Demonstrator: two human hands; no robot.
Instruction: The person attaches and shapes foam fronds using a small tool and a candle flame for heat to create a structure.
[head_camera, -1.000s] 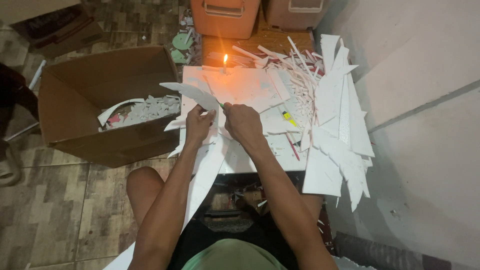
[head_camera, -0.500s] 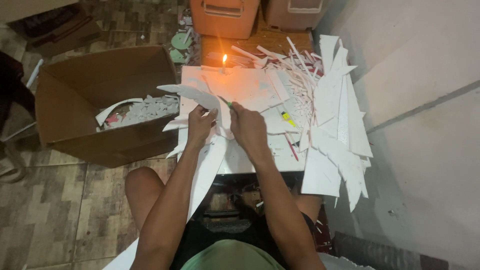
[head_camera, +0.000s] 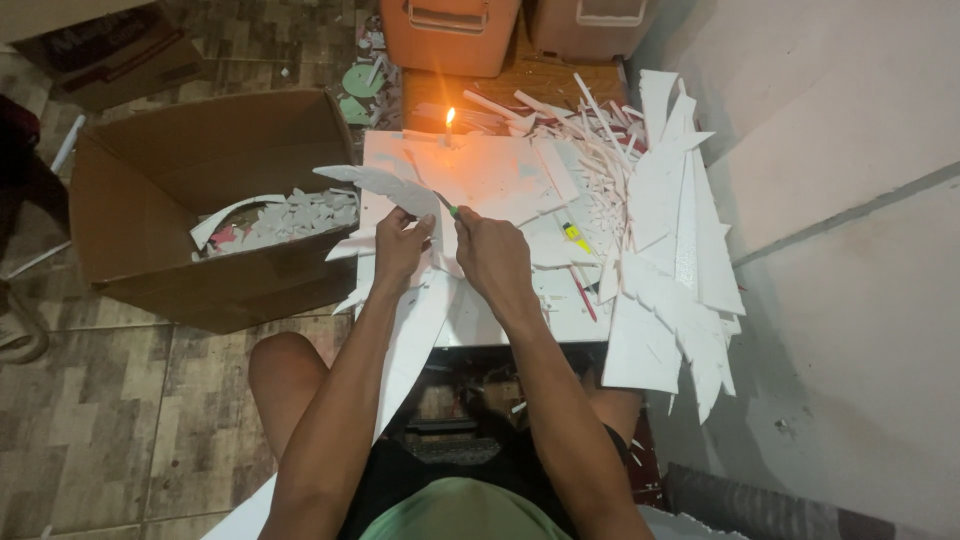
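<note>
Gripping a white feather-shaped foam cutout by its base, the left hand lets it stick out up-left. The right hand is clenched on a thin green-handled tool, tip touching the foam just beside the left fingers

A low table stands in the middle, with a lit candle at its far edge. Left of it sits an open cardboard box — offcuts lie inside. Foam strips pile on the table's right side. Two bins stand beyond — far behind the candle.
</note>
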